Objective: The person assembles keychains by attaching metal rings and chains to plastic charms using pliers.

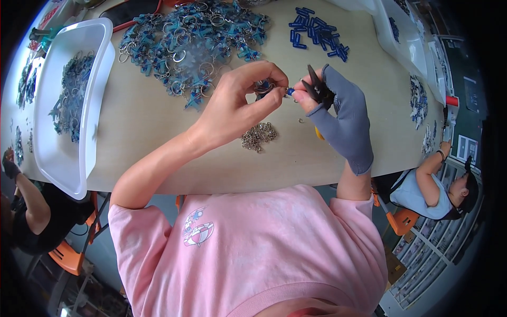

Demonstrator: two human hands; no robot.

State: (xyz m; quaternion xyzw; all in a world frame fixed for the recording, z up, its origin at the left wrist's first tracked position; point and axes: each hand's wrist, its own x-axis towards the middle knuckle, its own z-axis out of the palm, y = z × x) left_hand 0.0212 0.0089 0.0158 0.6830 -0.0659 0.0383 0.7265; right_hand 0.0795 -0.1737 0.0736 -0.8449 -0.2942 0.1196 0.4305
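At least two white plastic trays (87, 39) are showing up. Between them, three heaps are sitting on the pale worktop (134, 124): translucent blue keychains with silver rings (158, 47), dark blue tubes (319, 31), small silver metal clasps (259, 136), way too jumbled for piece counts. One pair of black pliers (320, 91) is showing too.

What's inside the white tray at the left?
The white tray holds a heap of small blue and silvery pieces; its near end is bare. The heap covers its own lowest pieces and the floor beneath.
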